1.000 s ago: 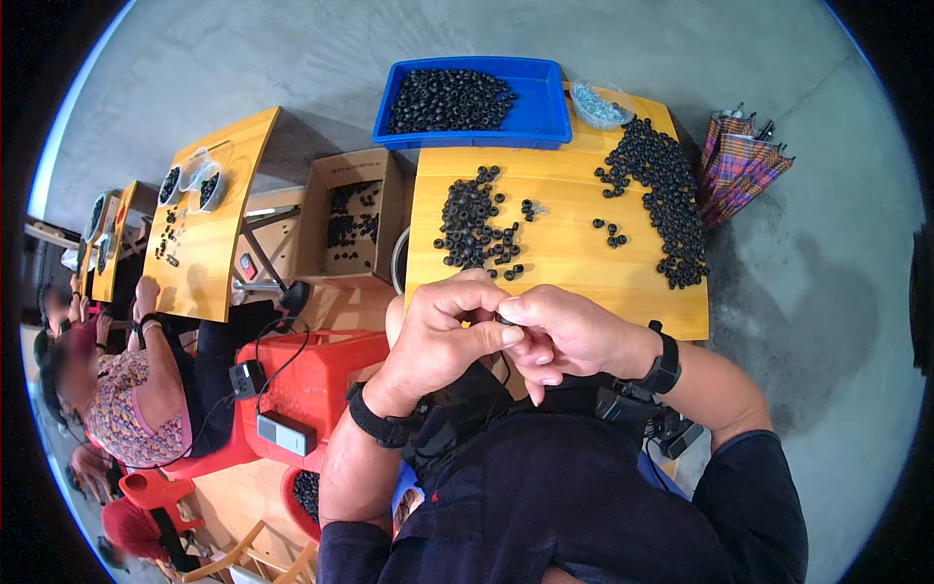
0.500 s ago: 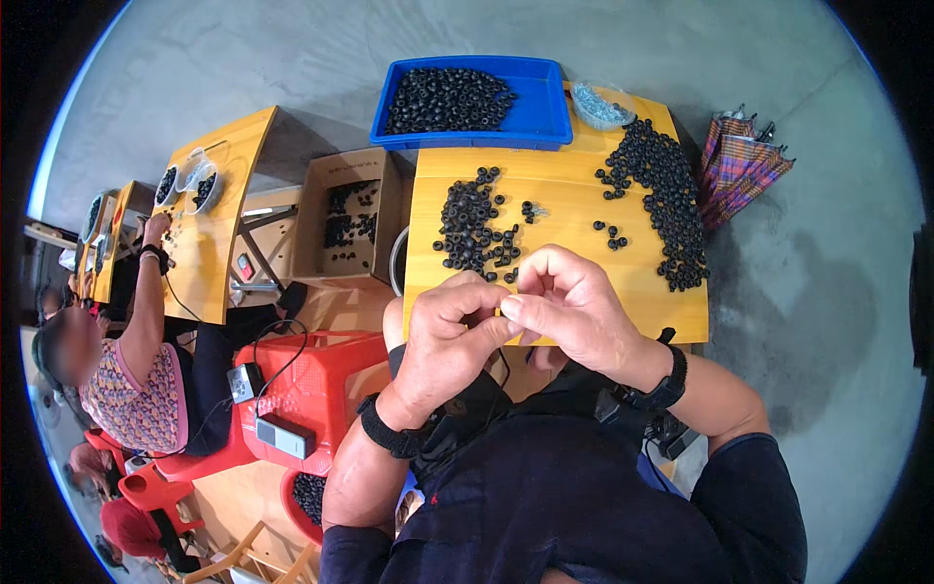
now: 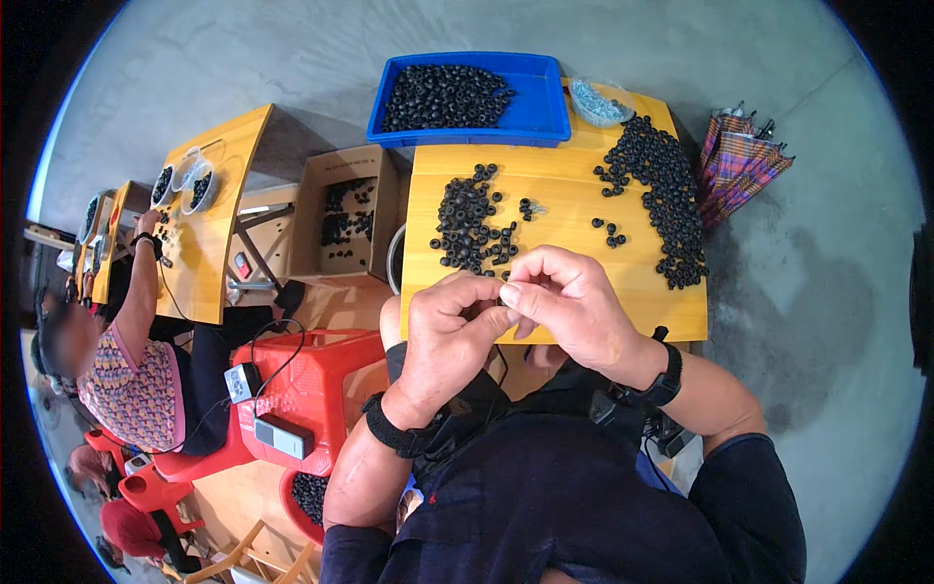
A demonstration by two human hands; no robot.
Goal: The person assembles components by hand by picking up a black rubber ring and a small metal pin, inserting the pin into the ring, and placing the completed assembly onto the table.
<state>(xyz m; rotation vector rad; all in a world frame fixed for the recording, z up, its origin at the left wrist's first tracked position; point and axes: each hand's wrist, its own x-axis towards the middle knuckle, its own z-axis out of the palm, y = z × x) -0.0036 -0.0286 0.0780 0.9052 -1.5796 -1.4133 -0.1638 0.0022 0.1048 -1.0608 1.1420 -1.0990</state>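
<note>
Over the near edge of the yellow wooden table (image 3: 574,224), my left hand (image 3: 455,319) and my right hand (image 3: 572,300) meet with thumbs and fingers pinched together. Whatever they hold between the fingertips is too small and too covered to make out. Just beyond my left hand lies a pile of small black ring-like parts (image 3: 467,222). A larger spread of the same black parts (image 3: 666,209) runs along the table's right side. Between them sit a small group with a bit of clear or metal material (image 3: 530,208) and a few loose black parts (image 3: 611,234).
A blue tray (image 3: 537,97) of black parts stands at the table's far edge, beside a clear bowl (image 3: 599,103) of small bluish pieces. A folded plaid umbrella (image 3: 744,165) is at right. Left are a cardboard box (image 3: 307,229), a red stool (image 3: 336,375) and a co-worker (image 3: 136,384) at another table.
My hands stay together at the table edge, with the fingers shifting slightly. The co-worker's arm at left has moved a little. The view has shifted slightly.
</note>
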